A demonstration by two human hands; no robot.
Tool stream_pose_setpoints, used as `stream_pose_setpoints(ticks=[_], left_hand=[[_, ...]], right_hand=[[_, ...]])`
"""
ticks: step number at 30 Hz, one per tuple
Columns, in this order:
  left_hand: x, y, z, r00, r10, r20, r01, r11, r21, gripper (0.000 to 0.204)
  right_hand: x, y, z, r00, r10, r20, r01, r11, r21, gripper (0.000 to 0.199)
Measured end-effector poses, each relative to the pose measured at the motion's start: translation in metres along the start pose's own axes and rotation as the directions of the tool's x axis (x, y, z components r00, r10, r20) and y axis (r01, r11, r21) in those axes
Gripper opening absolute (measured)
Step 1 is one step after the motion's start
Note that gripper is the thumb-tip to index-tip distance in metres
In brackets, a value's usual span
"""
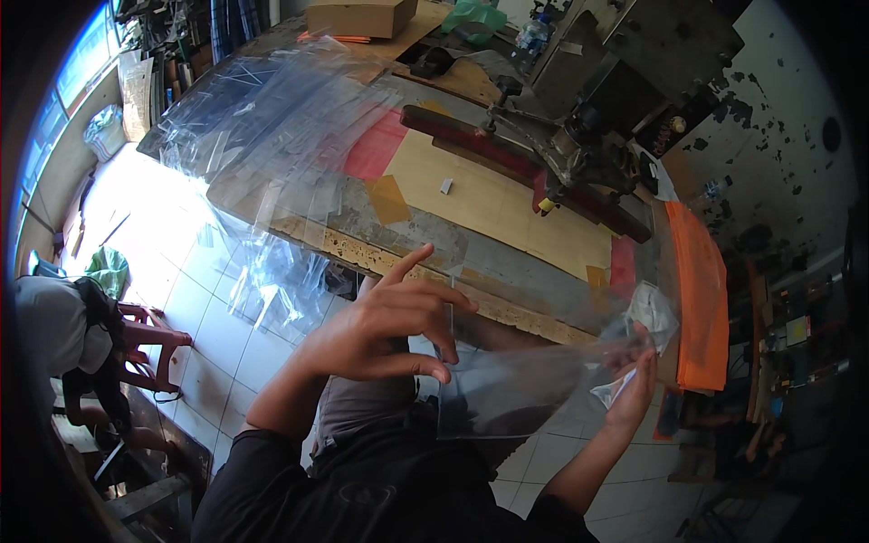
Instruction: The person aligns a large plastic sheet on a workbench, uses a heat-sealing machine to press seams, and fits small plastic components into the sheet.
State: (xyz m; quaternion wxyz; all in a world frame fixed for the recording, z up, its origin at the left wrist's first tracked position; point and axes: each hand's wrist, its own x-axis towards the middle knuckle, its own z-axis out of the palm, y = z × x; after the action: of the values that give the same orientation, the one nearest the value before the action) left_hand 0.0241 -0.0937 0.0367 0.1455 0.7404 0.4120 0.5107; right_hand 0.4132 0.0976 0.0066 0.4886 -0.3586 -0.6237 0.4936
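Observation:
A clear plastic sheet [516, 389], perhaps a bag, is stretched out over my lap in front of the table edge. My right hand [632, 385] grips its right end, where a small white piece [612, 389] shows by the palm. At the sheet's left edge is my left hand [385, 328], fingers spread and index raised, with thumb and a bent finger close to the plastic but apart from each other. Beyond, on the table, a cream-coloured board [489, 195] lies under a dark red bar [525, 167] of a press, with a small white block [446, 186] on it.
A heap of clear plastic sheets [272, 109] covers the table's left side, some hanging over the edge. Orange sheets [701, 299] are stacked at right. A cardboard box [362, 16] stands at the back. Left on the tiled floor is a red stool [154, 339], near another person.

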Motion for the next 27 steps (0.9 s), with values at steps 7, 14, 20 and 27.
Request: stream_pose_setpoints(ticks=[7, 14, 20, 27], left_hand=[[0.033, 0.003, -0.003, 0.978, -0.060, -0.202, 0.028, 0.987, -0.157, 0.028], [0.045, 0.011, -0.005, 0.965, -0.130, -0.228, 0.108, 0.988, -0.109, 0.032], [0.047, 0.012, -0.021, 0.993, 0.049, -0.106, -0.063, 0.989, -0.133, 0.021], [0.049, 0.033, -0.027, 0.981, 0.074, -0.179, -0.120, 0.957, -0.262, 0.016]], right_hand=[[0.017, -0.013, 0.038, 0.991, 0.097, 0.096, -0.090, 0.993, -0.076, 0.056], [0.029, -0.011, 0.030, 0.990, 0.076, 0.122, -0.057, 0.987, -0.152, 0.059], [0.036, -0.019, 0.042, 0.961, -0.134, 0.243, 0.154, 0.986, -0.066, 0.070], [0.056, -0.034, 0.050, 0.867, -0.242, 0.436, 0.338, 0.928, -0.157, 0.093]])
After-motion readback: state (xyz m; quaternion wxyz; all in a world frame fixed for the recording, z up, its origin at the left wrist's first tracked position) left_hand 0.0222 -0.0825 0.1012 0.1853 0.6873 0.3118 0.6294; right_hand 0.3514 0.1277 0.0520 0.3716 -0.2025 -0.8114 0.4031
